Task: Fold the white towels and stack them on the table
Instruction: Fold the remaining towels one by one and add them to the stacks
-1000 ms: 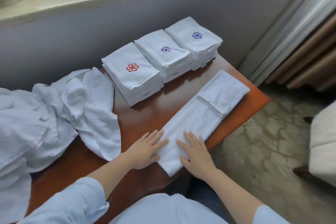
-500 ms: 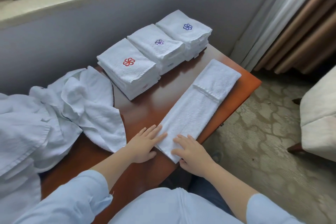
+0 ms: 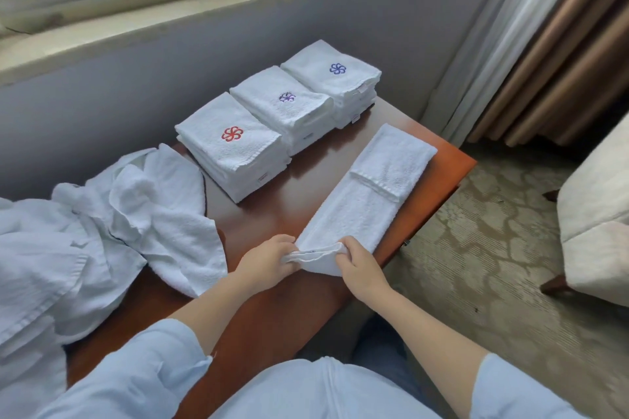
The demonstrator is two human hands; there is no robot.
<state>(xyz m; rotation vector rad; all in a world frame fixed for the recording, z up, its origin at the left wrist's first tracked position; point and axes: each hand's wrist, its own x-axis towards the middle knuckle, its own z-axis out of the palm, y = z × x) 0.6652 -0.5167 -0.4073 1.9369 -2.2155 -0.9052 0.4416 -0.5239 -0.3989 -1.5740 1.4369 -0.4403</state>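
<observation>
A long white towel strip (image 3: 360, 207) lies diagonally on the brown table (image 3: 272, 303), its far end folded back over itself. My left hand (image 3: 265, 262) and my right hand (image 3: 357, 265) each pinch a near corner of the strip and lift its near edge slightly off the table. At the back of the table stand three stacks of folded white towels: one with a red flower (image 3: 231, 143), one with a purple flower (image 3: 282, 105), one with a blue flower (image 3: 335, 73).
A heap of unfolded white towels (image 3: 112, 224) covers the table's left side and spills over its edge. A grey wall and window sill run behind. Curtains (image 3: 544, 44) hang at right, and a pale armchair (image 3: 595, 214) stands on the carpet.
Both hands lay flat on the towel's near end before. Now their fingers have curled round the near corners and raised that edge.
</observation>
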